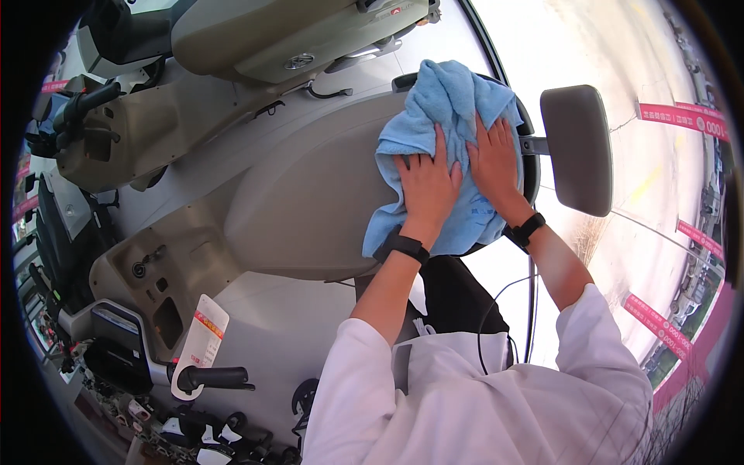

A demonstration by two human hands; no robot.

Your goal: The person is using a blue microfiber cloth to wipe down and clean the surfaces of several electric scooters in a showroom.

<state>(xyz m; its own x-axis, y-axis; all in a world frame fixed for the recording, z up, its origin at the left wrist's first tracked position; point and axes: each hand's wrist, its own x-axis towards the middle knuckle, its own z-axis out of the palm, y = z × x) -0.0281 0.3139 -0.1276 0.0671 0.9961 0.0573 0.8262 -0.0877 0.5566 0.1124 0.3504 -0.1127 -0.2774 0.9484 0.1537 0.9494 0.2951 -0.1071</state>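
A crumpled light blue towel point(446, 97) covers the rear end of a scooter's grey-brown seat point(310, 194). On the towel's left part my left hand point(427, 186) lies flat, its fingers apart and pointing away from me. My right hand point(494, 167) presses on the right part of the cloth, fingers stretched out. The two thumbs are close together. Neither hand grips the towel; both rest on top of it. Each wrist wears a black band. Whatever part of the seat lies under the towel is hidden.
A padded backrest point(577, 151) stands just right of the towel. To the left are the scooter's handlebar grip point(213, 378) with a white tag point(203, 341) and its front panel point(167, 271). A second scooter point(256, 46) is parked beyond. Pink banner strips point(682, 116) hang at right.
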